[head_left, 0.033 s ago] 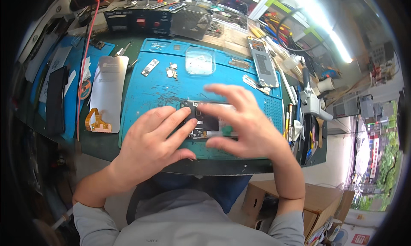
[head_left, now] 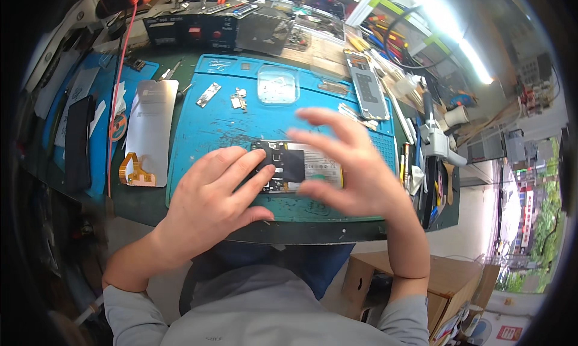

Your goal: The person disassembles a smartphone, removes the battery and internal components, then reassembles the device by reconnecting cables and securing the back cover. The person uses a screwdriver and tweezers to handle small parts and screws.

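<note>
Blue mat (head_left: 198, 120), left hand (head_left: 214, 186), right hand (head_left: 355, 165), open phone (head_left: 295, 165).
The left hand is spread, fingertips on the phone's left end, pinching nothing; the right hand is spread wide too, too blurry to tell if it touches. The phone lies on the mat's near half. Best to press softly and keep it flat: its tiny parts (head_left: 278, 158) may break.

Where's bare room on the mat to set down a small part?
Two patches of mat look free: left, between the metal strip and the left hand; and centre, between the dish and the phone, though the right hand hovers close by. Crowded: right of the mat, with tools, and its far right corner, under a grey frame.
</note>
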